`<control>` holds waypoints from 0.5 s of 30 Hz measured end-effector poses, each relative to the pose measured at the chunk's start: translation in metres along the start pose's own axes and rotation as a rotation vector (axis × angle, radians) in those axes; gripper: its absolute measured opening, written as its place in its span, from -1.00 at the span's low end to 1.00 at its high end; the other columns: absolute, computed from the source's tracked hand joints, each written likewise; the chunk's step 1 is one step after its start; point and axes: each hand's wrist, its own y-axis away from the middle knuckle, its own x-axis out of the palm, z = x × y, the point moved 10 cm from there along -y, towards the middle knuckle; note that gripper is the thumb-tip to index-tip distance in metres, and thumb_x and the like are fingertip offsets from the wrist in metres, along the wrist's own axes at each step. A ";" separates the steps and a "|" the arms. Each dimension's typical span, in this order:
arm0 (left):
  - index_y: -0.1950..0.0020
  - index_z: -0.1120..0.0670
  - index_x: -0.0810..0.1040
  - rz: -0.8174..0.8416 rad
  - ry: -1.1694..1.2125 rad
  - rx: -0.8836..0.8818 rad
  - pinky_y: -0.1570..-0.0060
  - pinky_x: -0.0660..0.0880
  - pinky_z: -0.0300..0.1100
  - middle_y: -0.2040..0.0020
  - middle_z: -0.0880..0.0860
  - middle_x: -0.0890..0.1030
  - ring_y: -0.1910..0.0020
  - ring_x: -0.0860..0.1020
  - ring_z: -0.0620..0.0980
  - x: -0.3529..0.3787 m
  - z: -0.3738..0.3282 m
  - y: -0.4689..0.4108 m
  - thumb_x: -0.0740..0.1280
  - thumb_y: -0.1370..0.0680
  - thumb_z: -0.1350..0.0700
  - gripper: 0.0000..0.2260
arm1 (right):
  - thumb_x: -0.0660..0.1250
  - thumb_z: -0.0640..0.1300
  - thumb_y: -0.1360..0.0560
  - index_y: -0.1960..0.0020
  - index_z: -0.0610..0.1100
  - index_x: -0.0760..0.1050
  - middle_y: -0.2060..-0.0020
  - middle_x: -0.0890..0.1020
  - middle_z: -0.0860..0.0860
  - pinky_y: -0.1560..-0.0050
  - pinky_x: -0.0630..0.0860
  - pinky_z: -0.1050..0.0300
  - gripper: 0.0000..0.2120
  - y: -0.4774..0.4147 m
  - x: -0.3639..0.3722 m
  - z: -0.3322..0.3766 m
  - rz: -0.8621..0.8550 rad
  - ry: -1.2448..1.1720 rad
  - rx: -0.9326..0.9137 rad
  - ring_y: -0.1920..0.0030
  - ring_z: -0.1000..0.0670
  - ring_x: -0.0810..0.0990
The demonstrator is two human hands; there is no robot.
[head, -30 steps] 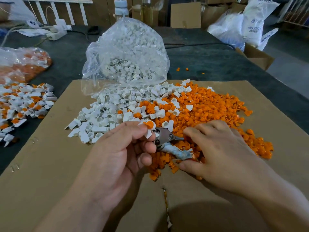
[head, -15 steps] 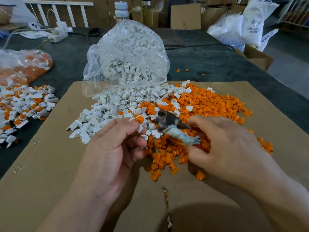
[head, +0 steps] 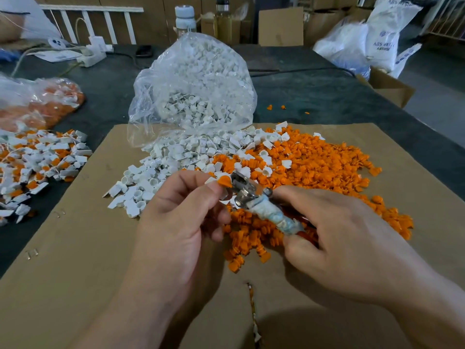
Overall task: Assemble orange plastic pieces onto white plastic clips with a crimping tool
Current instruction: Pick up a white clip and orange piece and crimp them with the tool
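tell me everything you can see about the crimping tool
The crimping tool has a worn grey metal head with pivot bolts showing, and a handle wrapped in grubby pale tape; a red handle peeks out beneath it. It is tilted, head up-left and handles down-right, above the orange pile. The right hand grips the handles. The head meets an orange piece pinched by the left hand. Whether its jaws are closed cannot be told.

two hands (head: 176, 222) (head: 352, 235), one crimping tool (head: 254, 201)
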 end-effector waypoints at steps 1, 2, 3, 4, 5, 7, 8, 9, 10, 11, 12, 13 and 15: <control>0.30 -0.02 0.62 -0.002 -0.027 0.013 0.55 0.38 -0.28 0.40 0.02 0.54 0.43 0.51 -0.06 -0.001 0.000 0.000 0.47 -0.38 0.22 -0.85 | 0.16 0.08 -0.38 -0.10 0.08 0.45 0.14 0.60 0.05 0.19 0.53 0.00 -0.68 0.000 0.000 0.001 0.002 -0.004 -0.006 0.14 0.03 0.50; 0.29 -0.02 0.62 -0.001 -0.049 0.023 0.54 0.38 -0.28 0.40 0.02 0.54 0.43 0.51 -0.06 -0.001 0.000 -0.001 0.46 -0.39 0.22 -0.85 | 0.15 0.08 -0.38 -0.11 0.08 0.45 0.14 0.61 0.04 0.17 0.54 0.00 -0.67 0.001 -0.001 0.002 0.006 -0.007 -0.012 0.13 0.02 0.51; 0.29 -0.02 0.63 0.002 -0.064 0.031 0.54 0.39 -0.28 0.40 0.03 0.54 0.43 0.52 -0.06 -0.002 0.000 -0.001 0.42 -0.41 0.19 -0.87 | 0.13 0.10 -0.38 -0.11 0.09 0.44 0.14 0.61 0.04 0.15 0.53 0.02 -0.66 0.001 -0.001 0.003 0.011 -0.007 -0.018 0.13 0.01 0.51; 0.28 -0.02 0.63 0.007 -0.073 0.036 0.53 0.39 -0.28 0.40 0.04 0.54 0.42 0.52 -0.06 -0.001 -0.001 0.000 0.40 -0.42 0.16 -0.89 | 0.10 0.11 -0.38 -0.11 0.10 0.44 0.16 0.61 0.05 0.12 0.51 0.06 -0.66 0.001 -0.001 0.003 0.014 -0.004 -0.024 0.13 0.01 0.50; 0.28 -0.03 0.62 0.014 -0.080 0.040 0.53 0.40 -0.27 0.39 0.04 0.55 0.42 0.52 -0.07 -0.001 -0.001 0.000 0.39 -0.43 0.14 -0.89 | 0.08 0.12 -0.38 -0.11 0.11 0.44 0.18 0.60 0.06 0.10 0.48 0.10 -0.65 0.001 -0.001 0.003 0.015 0.004 -0.031 0.13 0.01 0.49; 0.27 -0.02 0.62 0.032 -0.093 0.045 0.53 0.41 -0.27 0.37 0.06 0.56 0.42 0.53 -0.07 0.000 -0.001 0.000 0.39 -0.44 0.13 -0.90 | 0.06 0.12 -0.38 -0.11 0.13 0.44 0.24 0.58 0.09 0.09 0.43 0.15 -0.64 0.001 -0.001 0.002 0.017 0.026 -0.043 0.16 0.03 0.46; 0.26 -0.01 0.62 0.043 -0.101 0.044 0.53 0.41 -0.27 0.36 0.06 0.57 0.42 0.53 -0.07 0.001 -0.001 0.000 0.39 -0.44 0.12 -0.91 | 0.06 0.13 -0.38 -0.12 0.13 0.44 0.25 0.57 0.11 0.10 0.42 0.16 -0.63 0.001 -0.001 0.002 0.020 0.031 -0.047 0.17 0.04 0.46; 0.26 -0.01 0.62 0.054 -0.107 0.044 0.53 0.41 -0.27 0.35 0.06 0.57 0.43 0.53 -0.08 0.001 -0.001 0.000 0.39 -0.44 0.12 -0.92 | 0.06 0.13 -0.38 -0.13 0.14 0.44 0.25 0.56 0.12 0.12 0.43 0.16 -0.63 0.001 0.000 0.002 0.026 0.032 -0.050 0.18 0.04 0.47; 0.26 0.00 0.62 0.062 -0.110 0.044 0.53 0.41 -0.27 0.35 0.06 0.57 0.43 0.53 -0.08 0.002 -0.001 0.000 0.39 -0.44 0.12 -0.92 | 0.06 0.14 -0.38 -0.13 0.14 0.43 0.25 0.56 0.12 0.15 0.43 0.16 -0.63 0.001 0.000 0.003 0.033 0.033 -0.052 0.19 0.05 0.47; 0.26 0.00 0.62 0.068 -0.113 0.049 0.53 0.41 -0.27 0.35 0.06 0.57 0.43 0.53 -0.08 0.002 -0.001 0.000 0.39 -0.44 0.13 -0.92 | 0.06 0.14 -0.38 -0.12 0.14 0.43 0.25 0.56 0.12 0.19 0.44 0.15 -0.64 0.001 0.000 0.003 0.036 0.032 -0.055 0.19 0.06 0.47; 0.26 -0.01 0.62 0.075 -0.115 0.056 0.53 0.40 -0.27 0.36 0.05 0.56 0.44 0.52 -0.08 0.003 -0.002 0.000 0.39 -0.44 0.13 -0.91 | 0.07 0.14 -0.38 -0.11 0.13 0.44 0.25 0.55 0.12 0.21 0.44 0.15 -0.64 0.001 0.000 0.002 0.033 0.032 -0.056 0.20 0.06 0.48; 0.26 -0.01 0.62 0.082 -0.117 0.066 0.53 0.40 -0.28 0.36 0.04 0.56 0.44 0.52 -0.08 0.003 -0.003 0.000 0.39 -0.44 0.13 -0.91 | 0.08 0.13 -0.39 -0.10 0.12 0.44 0.26 0.55 0.12 0.23 0.44 0.14 -0.66 0.001 0.000 0.002 0.024 0.035 -0.058 0.21 0.06 0.47; 0.26 -0.01 0.62 0.097 -0.132 0.087 0.52 0.41 -0.28 0.37 0.04 0.56 0.44 0.52 -0.08 0.005 -0.005 0.001 0.38 -0.45 0.14 -0.90 | 0.10 0.14 -0.43 -0.06 0.10 0.45 0.30 0.51 0.13 0.21 0.42 0.11 -0.71 0.001 0.000 0.001 0.006 0.058 -0.073 0.25 0.07 0.45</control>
